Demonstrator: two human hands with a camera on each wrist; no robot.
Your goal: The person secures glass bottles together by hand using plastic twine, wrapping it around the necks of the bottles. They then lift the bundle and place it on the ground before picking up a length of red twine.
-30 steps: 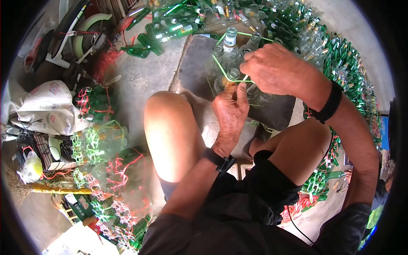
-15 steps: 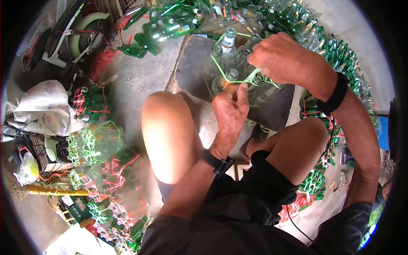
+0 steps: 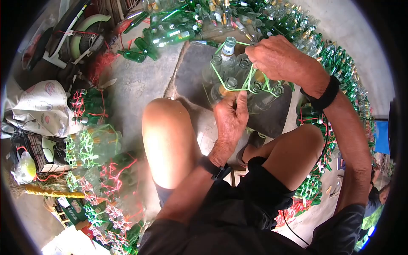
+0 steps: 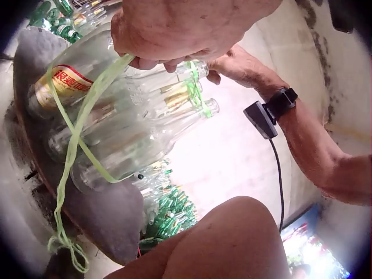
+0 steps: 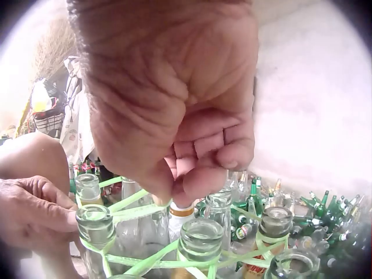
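Observation:
Clear glass bottles (image 3: 228,50) stand in a close cluster on a dark slab (image 3: 187,70), with green plastic twine (image 3: 219,73) running round their necks. My left hand (image 3: 230,117) is at the near side of the cluster, pinching the twine between thumb and fingers beside a bottle neck (image 5: 95,224). A loose tail of twine (image 4: 74,142) hangs from it down past the bottles in the left wrist view. Above the far right necks, my right hand (image 3: 278,57) has its fingers curled and pinches twine strands (image 5: 136,210) stretched toward the near necks.
Many green and clear bottles (image 3: 174,36) lie piled behind and along the right. Tied bottle bundles (image 3: 95,144) stand at left near a white sack (image 3: 44,104). My bare knees (image 3: 168,123) flank the slab. A cable (image 4: 279,180) hangs from the right wrist.
My right hand has drawn away from the left thumb, up and right, pulling twine strands out between them. Near right bottle necks have come into sight. The left hand keeps its place at the cluster.

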